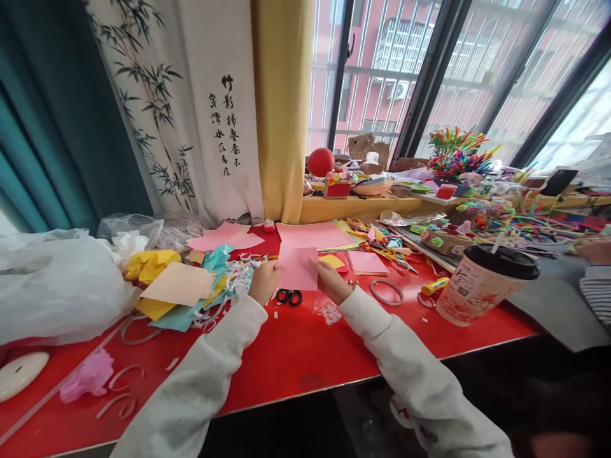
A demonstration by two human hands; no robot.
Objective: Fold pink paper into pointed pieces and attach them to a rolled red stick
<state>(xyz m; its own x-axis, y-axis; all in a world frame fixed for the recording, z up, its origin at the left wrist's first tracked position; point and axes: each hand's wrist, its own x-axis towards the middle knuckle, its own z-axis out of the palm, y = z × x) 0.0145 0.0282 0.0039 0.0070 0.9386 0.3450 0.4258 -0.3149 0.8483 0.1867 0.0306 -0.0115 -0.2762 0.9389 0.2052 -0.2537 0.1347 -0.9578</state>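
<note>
A square sheet of pink paper (298,270) is held up over the red table between both hands. My left hand (265,281) pinches its left edge, and my right hand (331,278) grips the right edge. Just below the sheet lies a pair of black-handled scissors (289,297). To their right sits a small heap of clear, shiny bits (329,312). Behind the held sheet, a larger piece of pink paper (310,234) lies flat. A stack of pink squares (366,263) and a partly covered yellow square (331,261) are beside my right hand.
Paper scraps and sheets (179,286) pile up at left beside a white plastic bag (57,286). On the right stand a lidded drink cup (482,286), a yellow glue stick (435,285) and a tape ring (386,292). Another person's striped sleeve (596,292) shows at far right.
</note>
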